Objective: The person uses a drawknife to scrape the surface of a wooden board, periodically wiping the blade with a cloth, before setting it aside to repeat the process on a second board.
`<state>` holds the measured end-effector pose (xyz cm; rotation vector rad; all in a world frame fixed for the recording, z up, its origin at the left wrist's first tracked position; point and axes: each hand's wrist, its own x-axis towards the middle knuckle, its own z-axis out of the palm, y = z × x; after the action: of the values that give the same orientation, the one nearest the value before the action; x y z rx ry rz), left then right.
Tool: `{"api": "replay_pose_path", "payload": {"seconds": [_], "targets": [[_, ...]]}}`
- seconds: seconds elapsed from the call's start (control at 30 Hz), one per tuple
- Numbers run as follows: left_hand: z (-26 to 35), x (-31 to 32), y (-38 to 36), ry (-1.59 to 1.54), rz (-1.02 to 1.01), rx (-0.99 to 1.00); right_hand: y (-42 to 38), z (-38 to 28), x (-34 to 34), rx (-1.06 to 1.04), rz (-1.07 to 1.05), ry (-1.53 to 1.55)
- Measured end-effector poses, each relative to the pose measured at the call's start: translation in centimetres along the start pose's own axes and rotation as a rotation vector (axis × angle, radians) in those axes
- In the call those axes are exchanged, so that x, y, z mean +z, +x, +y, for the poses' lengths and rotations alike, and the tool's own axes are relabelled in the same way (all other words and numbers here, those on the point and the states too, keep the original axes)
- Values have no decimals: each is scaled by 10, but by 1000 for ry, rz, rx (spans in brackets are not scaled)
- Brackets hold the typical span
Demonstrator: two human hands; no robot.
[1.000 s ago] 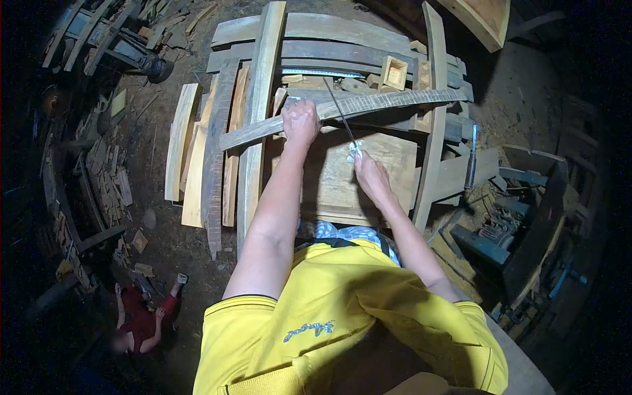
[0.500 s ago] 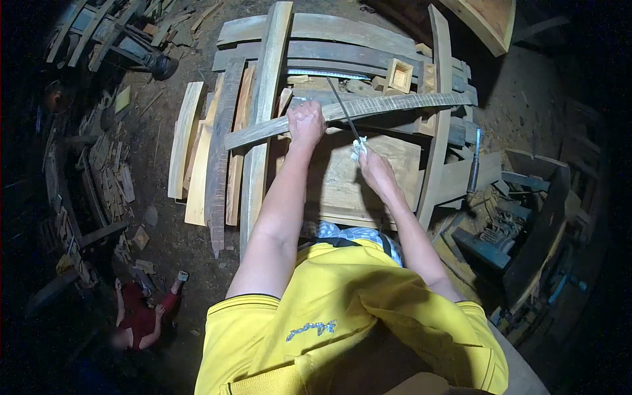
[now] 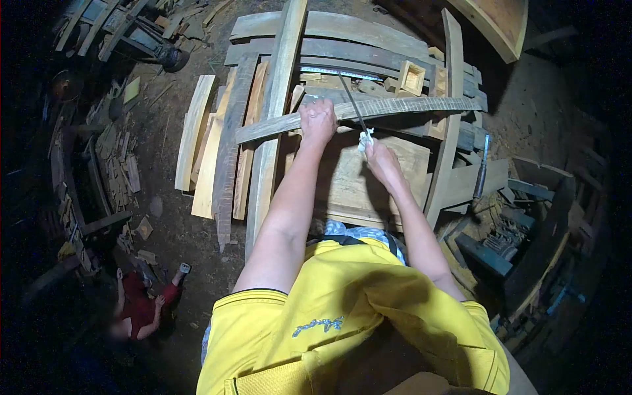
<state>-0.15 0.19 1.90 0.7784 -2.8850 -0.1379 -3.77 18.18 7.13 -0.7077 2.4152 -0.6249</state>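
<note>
Still gripped – left hand (image 3: 318, 120) on curved slat (image 3: 408, 106), right hand (image 3: 380, 158) pushing file (image 3: 353, 105) further forward

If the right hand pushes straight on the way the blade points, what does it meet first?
Probably the curved plank that the left hand grips: the right hand holds a thin blade already lying across it. Depth is unclear.

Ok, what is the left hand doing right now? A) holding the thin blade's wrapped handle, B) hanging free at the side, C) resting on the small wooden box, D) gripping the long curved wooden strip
D: the left hand is closed around the long curved wooden strip, while the right hand holds the thin blade by its wrapped handle.
</note>
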Motion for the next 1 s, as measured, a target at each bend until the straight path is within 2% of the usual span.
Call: {"api": "replay_pose_path", "payload": {"seconds": [0.13, 0.2, 0.3, 0.4, 0.63, 0.73, 0.8, 1.0], "targets": [[0, -2, 1, -14, -19, -1, -11, -4, -4, -5, 20, 27], [0, 2, 1, -52, -28, -12, -22, -6, -8, 90, -45, 51], [-1, 8, -1, -50, 28, -23, -15, -7, -4, 116, -58, 112], [-1, 6, 0, -42, 29, -13, 5, -11, -4, 37, -33, 30], [-1, 7, 1, -48, 13, -22, -17, 5, 3, 18, -1, 48], [-2, 8, 1, -66, 10, -22, 3, 1, 4, 36, -6, 52], [-1, 7, 2, -71, 6, -27, 25, -3, 7, -22, 7, 33], [-2, 6, 3, -58, -15, -25, -8, 1, 4, 54, -22, 66]]}}
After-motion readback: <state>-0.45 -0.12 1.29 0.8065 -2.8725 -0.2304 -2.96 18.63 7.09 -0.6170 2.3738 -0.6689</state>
